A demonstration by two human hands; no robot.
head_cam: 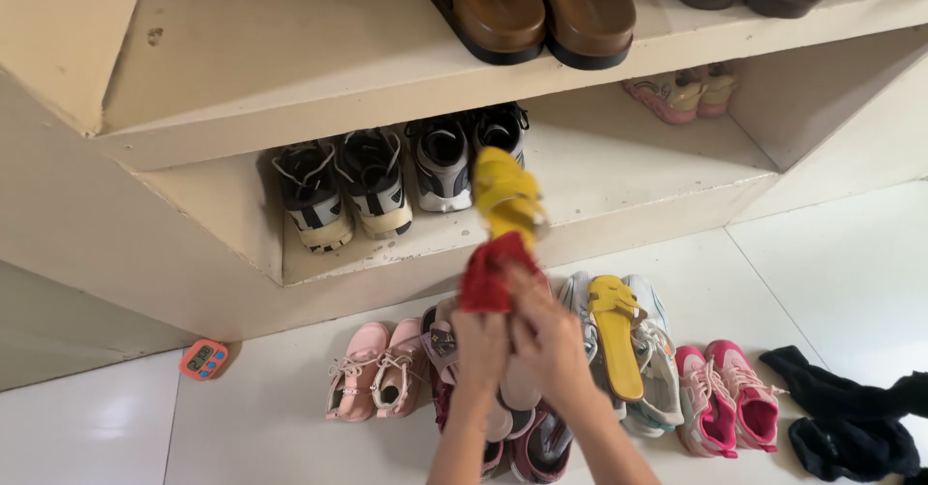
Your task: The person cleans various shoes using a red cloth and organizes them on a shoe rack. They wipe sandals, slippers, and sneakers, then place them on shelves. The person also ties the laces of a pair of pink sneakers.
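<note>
My left hand (478, 345) and my right hand (546, 335) are raised together in front of the lower shelf. Between them they hold a red cloth (490, 270) pressed against a yellow strapped sandal (505, 193), which sticks up above the cloth. The left hand grips the cloth from below; the right hand's fingers close on the cloth and the sandal's lower end. The matching yellow sandal (615, 335) lies on the floor, on top of a light sneaker, just right of my hands.
A cream shoe rack (242, 108) holds black-and-white sneakers (343, 190) below and brown sandals (527, 6) above. Pink shoes (377, 369), bright pink sneakers (725, 398) and other pairs line the white tiled floor. Dark cloths (851, 417) lie at right; an orange timer (204, 358) at left.
</note>
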